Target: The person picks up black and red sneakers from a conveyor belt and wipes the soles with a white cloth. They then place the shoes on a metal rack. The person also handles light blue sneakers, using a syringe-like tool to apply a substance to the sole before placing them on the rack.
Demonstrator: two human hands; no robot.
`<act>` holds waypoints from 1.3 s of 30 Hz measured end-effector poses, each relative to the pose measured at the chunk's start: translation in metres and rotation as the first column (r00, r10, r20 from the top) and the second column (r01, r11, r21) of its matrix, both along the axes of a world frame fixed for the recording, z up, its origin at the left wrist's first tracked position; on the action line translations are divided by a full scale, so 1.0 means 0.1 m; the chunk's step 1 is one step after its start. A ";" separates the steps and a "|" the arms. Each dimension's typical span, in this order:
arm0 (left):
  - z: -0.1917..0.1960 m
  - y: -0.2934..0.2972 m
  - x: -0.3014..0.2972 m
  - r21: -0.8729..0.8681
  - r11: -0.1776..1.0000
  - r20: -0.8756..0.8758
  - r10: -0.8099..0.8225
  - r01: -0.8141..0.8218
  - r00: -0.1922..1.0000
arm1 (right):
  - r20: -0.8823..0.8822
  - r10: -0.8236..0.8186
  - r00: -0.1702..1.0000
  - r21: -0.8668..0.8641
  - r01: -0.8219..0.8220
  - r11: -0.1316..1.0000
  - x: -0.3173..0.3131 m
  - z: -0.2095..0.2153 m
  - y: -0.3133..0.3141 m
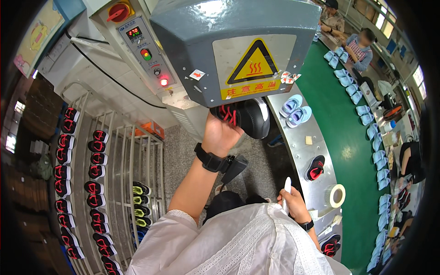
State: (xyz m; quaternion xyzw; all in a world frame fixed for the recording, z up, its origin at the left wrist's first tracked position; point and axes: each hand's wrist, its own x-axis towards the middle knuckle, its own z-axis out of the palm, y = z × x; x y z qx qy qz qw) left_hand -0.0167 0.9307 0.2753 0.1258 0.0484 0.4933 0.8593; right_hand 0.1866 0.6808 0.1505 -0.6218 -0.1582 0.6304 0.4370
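— So, what's the big thing in front of you?

— That's the grey metal machine housing (229, 41) with a yellow triangular heat-warning sticker, and beside it a pale control box (137, 41) with a red knob, a small lit display and red lights. To my right a green conveyor belt (343, 137) curves away, lined with pale blue small shoes (297, 111), and people sit along its far end. To my left stands a white wire rack (114, 183) loaded with black-and-red shoes, a few with yellow-green trim lower down.

— And your hands?

— My left hand (221, 134) is raised, fingers closed around the black shoe with red laces (245, 117), gripping it from below. The shoe sits just under the lower edge of the housing; I cannot tell whether it touches it. There's a black strap with a small device on that wrist.

— The right one?

— My right hand (293, 204) is low, near my white blouse, closed around a slim white stick-like tool (287, 185) that points upward. Just beside it, on the steel rim of the belt, lie a roll of pale tape (336, 195) and another black-and-red shoe (315, 167).
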 end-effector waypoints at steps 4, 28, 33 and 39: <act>0.01 0.01 0.00 0.011 0.999 0.022 -0.037 0.036 0.999 | -0.051 -0.021 0.998 0.025 0.022 0.999 0.00 0.01 0.00; 0.22 -1.11 -0.01 0.294 0.884 -0.696 -0.062 0.363 0.716 | 0.897 0.044 0.440 0.256 -0.596 0.761 -0.27 1.76 0.49; 0.20 -1.11 0.02 0.309 0.878 -0.715 -0.039 0.365 0.698 | 0.923 0.027 0.384 0.234 -0.616 0.753 -0.24 1.81 0.48; 0.16 -1.09 0.06 0.320 0.871 -0.723 -0.029 0.372 0.691 | 0.935 0.029 0.353 0.210 -0.619 0.757 -0.21 1.83 0.48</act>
